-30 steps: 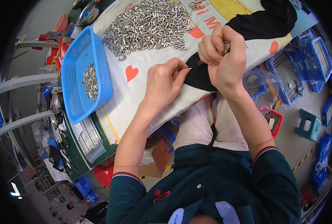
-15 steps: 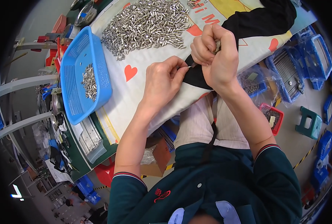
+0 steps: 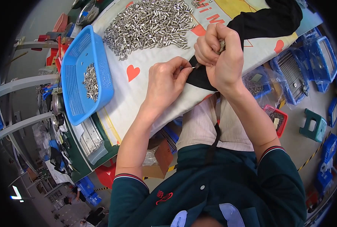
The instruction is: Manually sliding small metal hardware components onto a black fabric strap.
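Observation:
Between thumb and fingertips, my left hand [image 3: 166, 81] pinches a small silver metal part [image 3: 193, 67]; the fingers cover most of it. My right hand [image 3: 225, 58] is closed in a fist around a hand tool [image 3: 222, 46], whose grip is mostly hidden. The tool's narrow tip meets or nearly meets the part's end. Under both hands lies a black cloth [image 3: 199, 79] along the table's near edge, with a long black stretch running to the far right. Beyond my left hand spreads a big pile of small silver metal parts [image 3: 149, 28].
A blue plastic basket [image 3: 107, 72] on the left holds some of the same parts. Below it lies a bundle of metal rods [image 3: 90, 138]. At right are blue crates [image 3: 289, 75], a red bin [image 3: 284, 123] and a green stool [image 3: 315, 133] on the floor.
Both hands keep nearly the same place and hold on the part and the tool. The view has shifted only very slightly.

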A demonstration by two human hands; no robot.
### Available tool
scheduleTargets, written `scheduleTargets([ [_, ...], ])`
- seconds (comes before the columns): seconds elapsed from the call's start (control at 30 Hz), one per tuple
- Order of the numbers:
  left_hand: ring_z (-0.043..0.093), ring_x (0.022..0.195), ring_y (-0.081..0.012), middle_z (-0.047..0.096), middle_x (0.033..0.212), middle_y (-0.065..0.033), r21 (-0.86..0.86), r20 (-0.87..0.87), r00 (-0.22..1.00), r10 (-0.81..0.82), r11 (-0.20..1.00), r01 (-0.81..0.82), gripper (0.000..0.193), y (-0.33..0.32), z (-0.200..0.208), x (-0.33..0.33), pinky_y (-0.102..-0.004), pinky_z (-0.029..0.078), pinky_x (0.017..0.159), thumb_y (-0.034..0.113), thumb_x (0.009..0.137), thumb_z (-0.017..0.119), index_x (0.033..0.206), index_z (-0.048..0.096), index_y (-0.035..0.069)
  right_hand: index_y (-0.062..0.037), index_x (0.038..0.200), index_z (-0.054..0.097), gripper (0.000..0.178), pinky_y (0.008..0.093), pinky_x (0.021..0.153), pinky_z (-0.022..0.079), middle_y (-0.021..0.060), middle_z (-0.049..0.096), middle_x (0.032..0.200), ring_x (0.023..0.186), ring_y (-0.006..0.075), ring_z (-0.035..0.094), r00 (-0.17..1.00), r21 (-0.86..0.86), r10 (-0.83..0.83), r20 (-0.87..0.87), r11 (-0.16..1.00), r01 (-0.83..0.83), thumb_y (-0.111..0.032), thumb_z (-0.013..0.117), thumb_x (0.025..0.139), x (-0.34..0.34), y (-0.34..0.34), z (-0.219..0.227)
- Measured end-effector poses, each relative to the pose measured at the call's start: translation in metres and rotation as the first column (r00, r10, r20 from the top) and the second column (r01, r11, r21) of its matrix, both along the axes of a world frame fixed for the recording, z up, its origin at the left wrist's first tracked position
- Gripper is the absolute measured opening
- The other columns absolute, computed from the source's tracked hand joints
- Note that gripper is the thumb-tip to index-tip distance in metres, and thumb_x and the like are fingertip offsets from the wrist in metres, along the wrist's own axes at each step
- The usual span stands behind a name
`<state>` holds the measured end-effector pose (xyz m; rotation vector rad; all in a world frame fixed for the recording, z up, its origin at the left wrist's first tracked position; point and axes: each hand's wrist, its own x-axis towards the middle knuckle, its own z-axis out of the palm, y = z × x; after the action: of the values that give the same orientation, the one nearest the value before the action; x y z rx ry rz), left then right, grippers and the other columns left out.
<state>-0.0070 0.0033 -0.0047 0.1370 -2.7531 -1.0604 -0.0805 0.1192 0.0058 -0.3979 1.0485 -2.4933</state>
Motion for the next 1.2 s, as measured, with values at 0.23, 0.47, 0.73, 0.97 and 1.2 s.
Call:
scheduleTargets([
  [0.23,0.047,0.040,-0.0204,0.048,0.047,-0.0104,0.011,0.020,1.000,0.016,1.000,-0.017,0.004,-0.001,0.000,-0.002,-0.0312,0.036,0.044,0.003,0.069,0.062,0.070,0.060,0.000,-0.0105,0.057,0.027,0.033,0.0235,0.038,0.015,-0.0032,0.023,0.042,0.039,0.0065,0.016,1.000,0.028,0.001,-0.030,1.000,-0.001,-0.024,0.028,0.087,-0.001,-0.003,-0.001],
  [0.47,0.046,0.039,-0.0196,0.047,0.046,-0.0105,0.056,0.022,1.000,0.018,0.998,-0.020,0.004,-0.002,0.001,-0.003,-0.0307,0.036,0.043,0.002,0.067,0.062,0.070,0.060,-0.001,-0.0084,0.055,0.029,0.034,0.0234,0.038,0.014,-0.0028,0.024,0.044,0.040,0.0055,0.017,0.982,0.072,-0.050,-0.180,0.995,0.064,-0.020,0.030,0.087,0.005,-0.013,0.000],
  [0.73,0.041,0.038,-0.0155,0.046,0.045,-0.0098,0.068,0.027,0.999,0.023,0.997,-0.025,0.006,-0.001,0.001,-0.003,-0.0295,0.035,0.043,0.001,0.066,0.062,0.070,0.060,-0.002,-0.0088,0.054,0.028,0.032,0.0233,0.037,0.013,-0.0029,0.024,0.044,0.039,0.0054,0.018,0.975,0.097,-0.085,-0.205,0.990,0.106,-0.019,0.033,0.085,0.004,-0.019,-0.004],
  [0.97,0.037,0.039,-0.0112,0.042,0.044,-0.0060,0.077,0.027,0.999,0.040,0.996,-0.041,0.006,-0.001,-0.003,-0.003,-0.0274,0.032,0.041,0.003,0.068,0.062,0.070,0.060,-0.002,-0.0095,0.055,0.027,0.031,0.0229,0.037,0.014,-0.0028,0.024,0.043,0.039,0.0057,0.016,0.983,0.056,-0.081,-0.166,0.994,0.092,-0.018,0.030,0.084,-0.013,-0.003,0.009],
  [1.2,0.039,0.038,-0.0147,0.042,0.045,-0.0060,-0.007,-0.009,0.999,-0.051,0.999,0.051,0.012,-0.001,0.002,-0.001,-0.0295,0.034,0.041,0.008,0.069,0.063,0.079,0.061,0.002,-0.0091,0.055,0.027,0.033,0.0229,0.036,0.012,-0.0026,0.024,0.043,0.038,0.0051,0.016,0.966,0.075,-0.155,-0.209,0.982,0.174,-0.018,0.031,0.087,-0.012,-0.008,-0.001],
])
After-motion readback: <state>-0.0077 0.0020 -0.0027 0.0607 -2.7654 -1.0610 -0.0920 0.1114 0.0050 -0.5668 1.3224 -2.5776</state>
